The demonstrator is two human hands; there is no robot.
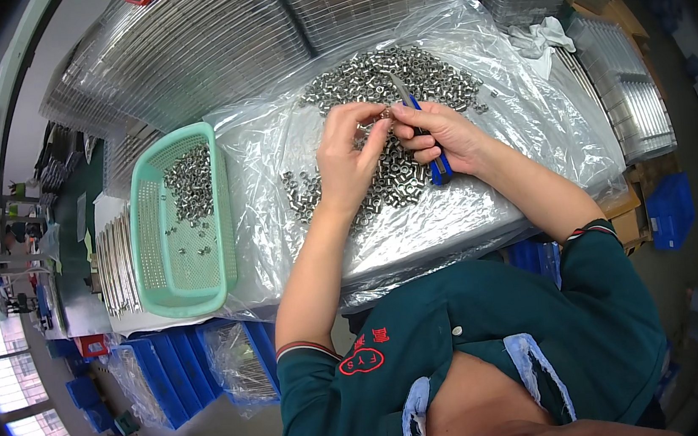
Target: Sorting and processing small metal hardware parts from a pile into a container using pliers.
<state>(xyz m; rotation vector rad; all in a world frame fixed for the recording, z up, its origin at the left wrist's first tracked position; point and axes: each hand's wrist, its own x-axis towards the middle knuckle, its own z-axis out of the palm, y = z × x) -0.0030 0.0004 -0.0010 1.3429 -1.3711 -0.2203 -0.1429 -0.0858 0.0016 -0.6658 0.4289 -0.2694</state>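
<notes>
Over the plastic-covered table, my two hands meet with their fingertips close together. My right hand (453, 135) is closed round a blue utility knife (440, 166), its blade pointing away from me. Thumb and forefinger of my left hand (347, 154) pinch a small shiny metal part (388, 115); the right fingertips touch the same spot, and fingers partly hide the part. Below and between the hands lies a near heap of small metal parts (396, 181). Beyond them spreads a larger heap of similar metal parts (427, 69).
On the left stands a green plastic basket (228, 256) with more metal parts inside. Stacked clear trays (204, 54) line the table's back. A whitish cloth (541, 40) and more trays (629, 86) are at the right. Blue bins (170, 377) sit below the table's front edge.
</notes>
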